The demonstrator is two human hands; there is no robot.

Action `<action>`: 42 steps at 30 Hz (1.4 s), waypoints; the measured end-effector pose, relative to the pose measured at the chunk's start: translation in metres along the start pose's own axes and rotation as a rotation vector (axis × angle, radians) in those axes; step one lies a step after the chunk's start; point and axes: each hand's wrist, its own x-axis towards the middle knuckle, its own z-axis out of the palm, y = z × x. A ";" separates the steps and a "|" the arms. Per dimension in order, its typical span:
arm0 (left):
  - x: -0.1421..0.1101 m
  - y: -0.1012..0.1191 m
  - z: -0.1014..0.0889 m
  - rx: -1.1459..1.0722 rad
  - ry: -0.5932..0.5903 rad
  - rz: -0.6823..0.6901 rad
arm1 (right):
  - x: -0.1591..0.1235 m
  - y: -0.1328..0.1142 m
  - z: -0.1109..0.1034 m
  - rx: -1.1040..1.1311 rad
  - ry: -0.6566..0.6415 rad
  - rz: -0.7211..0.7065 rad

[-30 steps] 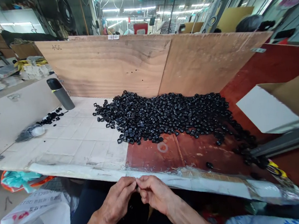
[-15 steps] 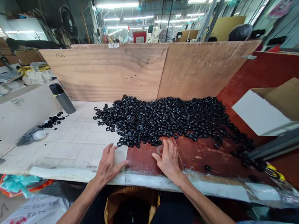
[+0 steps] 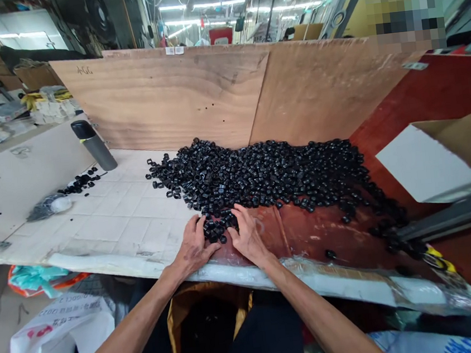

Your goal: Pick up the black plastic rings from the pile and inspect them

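Note:
A wide heap of small black ring-shaped plastic pieces (image 3: 260, 174) lies against the wooden board on the worktable. A small clump of these black pieces (image 3: 214, 229) sits at the heap's near edge, between my two hands. My left hand (image 3: 194, 245) rests on the table left of the clump, fingers curved and thumb apart, its fingertips at the pieces. On the other side, my right hand (image 3: 246, 234) is cupped with fingers apart and fingertips touching the clump. Neither hand is closed round a piece. Below the table edge, an orange-brown bag (image 3: 176, 334) hangs open, dark inside.
A dark grey bottle (image 3: 94, 146) stands at the back left, near scattered black bits (image 3: 79, 183). The wooden board (image 3: 168, 99) walls off the back. At right are an open white box (image 3: 428, 167) and a grey metal bar (image 3: 446, 219). A white sack (image 3: 63, 340) lies lower left.
My hands have moved closer together, and a clump of black pieces now lies between them, drawn toward the near edge. The camera view has tilted down slightly.

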 end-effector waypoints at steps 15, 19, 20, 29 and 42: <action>0.001 0.019 -0.016 -0.045 0.058 -0.148 | 0.000 -0.017 -0.014 0.170 -0.275 -0.130; -0.003 0.022 -0.025 -0.181 0.152 -0.281 | 0.003 -0.016 -0.016 0.276 -0.173 0.017; -0.006 0.022 -0.026 -0.203 0.172 -0.318 | 0.004 -0.017 -0.016 0.311 -0.155 0.052; -0.016 0.023 -0.025 -0.134 0.033 -0.261 | 0.006 -0.022 -0.020 0.464 -0.305 0.047; -0.016 0.036 -0.028 -0.133 -0.090 -0.094 | 0.008 -0.023 -0.015 0.419 -0.317 0.042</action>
